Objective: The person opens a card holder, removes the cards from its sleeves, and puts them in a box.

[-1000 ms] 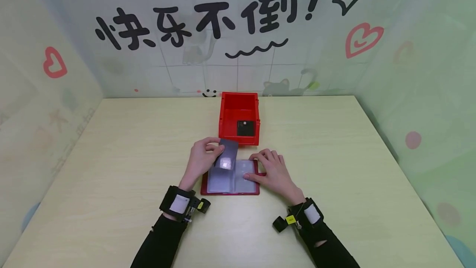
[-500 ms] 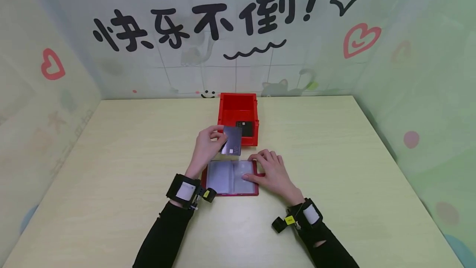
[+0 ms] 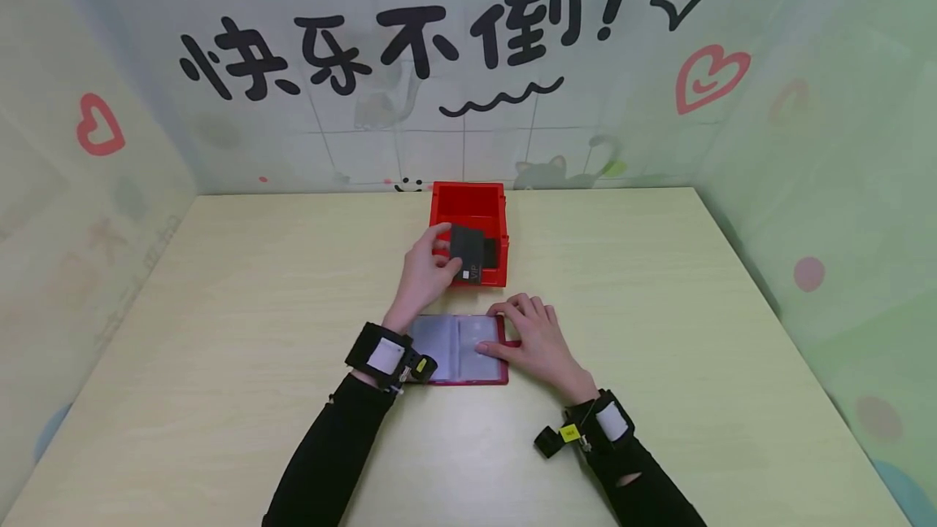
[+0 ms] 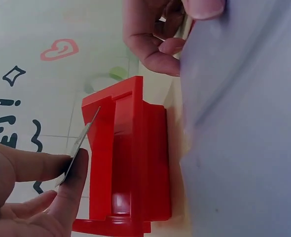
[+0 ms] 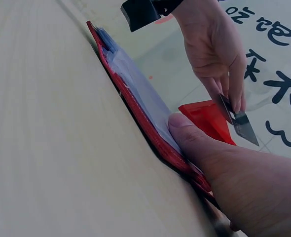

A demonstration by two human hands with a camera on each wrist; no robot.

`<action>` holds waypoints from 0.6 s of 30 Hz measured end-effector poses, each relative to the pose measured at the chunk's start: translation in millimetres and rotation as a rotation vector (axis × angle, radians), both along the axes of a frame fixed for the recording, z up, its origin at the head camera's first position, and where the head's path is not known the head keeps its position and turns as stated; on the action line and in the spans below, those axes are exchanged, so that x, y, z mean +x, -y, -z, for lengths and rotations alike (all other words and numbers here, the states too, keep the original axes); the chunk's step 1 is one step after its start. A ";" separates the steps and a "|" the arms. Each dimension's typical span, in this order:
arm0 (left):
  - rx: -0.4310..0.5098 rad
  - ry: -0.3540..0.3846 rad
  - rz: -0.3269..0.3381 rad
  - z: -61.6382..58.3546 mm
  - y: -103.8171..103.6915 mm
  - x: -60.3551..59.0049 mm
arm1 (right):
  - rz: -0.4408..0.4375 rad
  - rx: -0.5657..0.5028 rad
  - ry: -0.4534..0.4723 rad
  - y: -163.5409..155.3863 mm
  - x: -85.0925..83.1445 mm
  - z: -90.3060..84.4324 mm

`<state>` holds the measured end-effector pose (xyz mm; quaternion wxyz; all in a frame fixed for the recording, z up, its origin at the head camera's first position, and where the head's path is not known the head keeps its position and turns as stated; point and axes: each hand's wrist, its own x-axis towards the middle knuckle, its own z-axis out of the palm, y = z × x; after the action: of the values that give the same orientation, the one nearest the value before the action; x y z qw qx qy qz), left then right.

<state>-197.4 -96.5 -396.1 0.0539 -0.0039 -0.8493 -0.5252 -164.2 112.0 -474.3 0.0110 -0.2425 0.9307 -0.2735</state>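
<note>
My left hand (image 3: 427, 271) pinches a dark card (image 3: 467, 253) marked VIP and holds it over the front of the red bin (image 3: 468, 203). The left wrist view shows that card (image 4: 81, 143) edge-on between thumb and finger, beside the red bin (image 4: 130, 163). A second dark card (image 3: 490, 250) lies inside the bin, mostly hidden behind the held one. My right hand (image 3: 533, 337) rests with fingers flat on the right page of an open red card holder (image 3: 457, 346) with clear sleeves. In the right wrist view the thumb (image 5: 195, 143) presses the card holder (image 5: 135, 94).
The pale wooden table (image 3: 220, 307) is walled in by decorated panels on three sides, with black characters and red hearts on the back wall (image 3: 468, 63). Both wrists carry black camera straps.
My left hand has carried the dark card away from the card holder, forward and up to the red bin. The right hand has stayed on the holder.
</note>
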 end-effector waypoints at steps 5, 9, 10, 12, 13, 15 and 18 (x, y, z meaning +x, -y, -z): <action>-0.060 -0.054 -0.056 5.1 -10.4 -8.2 | 0.002 -0.003 0.003 0.7 1.1 -1.7; -0.109 -0.035 -0.062 5.8 -18.8 -15.7 | 0.003 0.001 0.000 0.6 1.3 -1.6; -0.127 -0.028 -0.058 5.7 -20.4 -17.8 | 0.002 0.002 -0.003 0.6 1.4 -1.7; -0.166 -0.017 -0.043 5.5 -22.9 -22.1 | 0.003 0.003 -0.006 0.7 1.3 -1.4; -0.183 -0.016 -0.036 5.3 -23.7 -23.9 | 0.002 0.001 -0.007 0.8 1.4 -1.4; -0.191 -0.013 -0.026 5.1 -24.6 -27.3 | 0.001 0.001 -0.011 1.0 1.7 -1.7; -0.171 -0.010 -0.027 5.3 -25.5 -31.1 | 0.000 0.004 -0.011 1.1 1.8 -1.9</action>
<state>-228.5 -71.1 -401.4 0.0648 0.0004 -0.8908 -0.4498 -162.4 110.8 -472.3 0.0064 -0.2442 0.9313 -0.2703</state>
